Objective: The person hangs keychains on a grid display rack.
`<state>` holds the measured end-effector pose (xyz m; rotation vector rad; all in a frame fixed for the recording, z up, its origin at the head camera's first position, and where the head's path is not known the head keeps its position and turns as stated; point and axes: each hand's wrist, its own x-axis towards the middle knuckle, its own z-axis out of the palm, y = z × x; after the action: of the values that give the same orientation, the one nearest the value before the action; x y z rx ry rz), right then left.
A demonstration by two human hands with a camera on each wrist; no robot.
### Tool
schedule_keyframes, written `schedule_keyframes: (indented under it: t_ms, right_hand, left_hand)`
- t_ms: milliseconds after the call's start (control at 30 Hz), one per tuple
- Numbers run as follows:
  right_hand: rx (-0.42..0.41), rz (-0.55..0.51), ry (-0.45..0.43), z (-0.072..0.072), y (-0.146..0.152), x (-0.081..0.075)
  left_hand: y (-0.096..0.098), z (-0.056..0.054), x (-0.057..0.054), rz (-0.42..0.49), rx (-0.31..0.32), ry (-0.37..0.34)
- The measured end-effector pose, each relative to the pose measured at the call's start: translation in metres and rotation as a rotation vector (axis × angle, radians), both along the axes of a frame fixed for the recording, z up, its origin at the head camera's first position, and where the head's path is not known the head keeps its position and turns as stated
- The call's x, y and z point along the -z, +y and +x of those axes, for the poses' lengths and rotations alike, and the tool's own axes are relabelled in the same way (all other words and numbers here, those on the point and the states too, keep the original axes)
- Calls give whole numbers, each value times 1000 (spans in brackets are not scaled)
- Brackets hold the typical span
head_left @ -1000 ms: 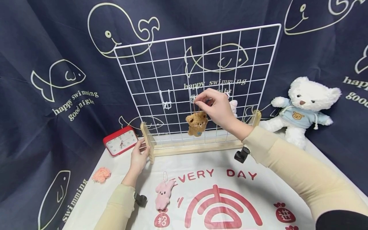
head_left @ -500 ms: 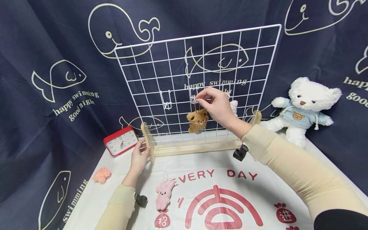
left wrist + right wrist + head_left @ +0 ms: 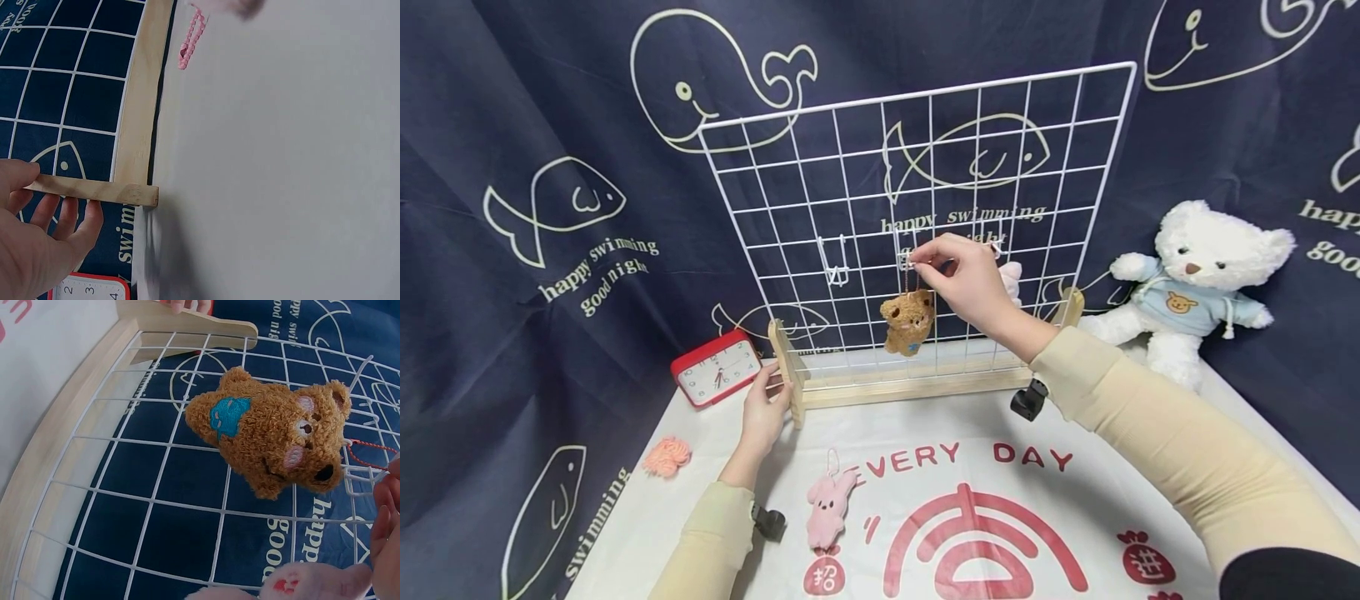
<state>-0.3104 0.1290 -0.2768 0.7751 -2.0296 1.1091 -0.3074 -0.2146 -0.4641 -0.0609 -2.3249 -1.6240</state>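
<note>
My right hand (image 3: pixel 966 279) pinches the thin red bead chain (image 3: pixel 370 456) of a brown plush bear keychain (image 3: pixel 907 323). The bear dangles in front of the white wire grid (image 3: pixel 865 175), a teal patch on its belly. Right at my fingertips is a white wire hook (image 3: pixel 905 261) on the grid; my fingers partly hide it. Low on the left, my left hand (image 3: pixel 765 410) grips the wooden end support (image 3: pixel 94 189) of the grid stand, thumb on one side and fingers on the other.
Another white hook (image 3: pixel 835 267) hangs on the grid's left. Behind my right hand hangs a pale pink plush (image 3: pixel 1011 282). A pink rabbit keychain (image 3: pixel 827 510) lies on the table, near a peach yarn bundle (image 3: pixel 667 457). A red clock (image 3: pixel 717 368) and white teddy (image 3: pixel 1206 275) flank the stand.
The bear rose slightly, then sank back and swung a little left under my right hand, which shifted only slightly by the hook. My left hand has kept its place on the support.
</note>
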Motion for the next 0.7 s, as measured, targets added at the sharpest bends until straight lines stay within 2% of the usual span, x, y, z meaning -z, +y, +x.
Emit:
schedule_keyframes:
  t_ms: [367,700]
  right_hand:
    - [30,15,25,-3,-1,0]
    - [42,-12,-11,-2,-1,0]
  left_hand:
    - [-1,0,2,2,4,13]
    - [0,1,0,5,8,17]
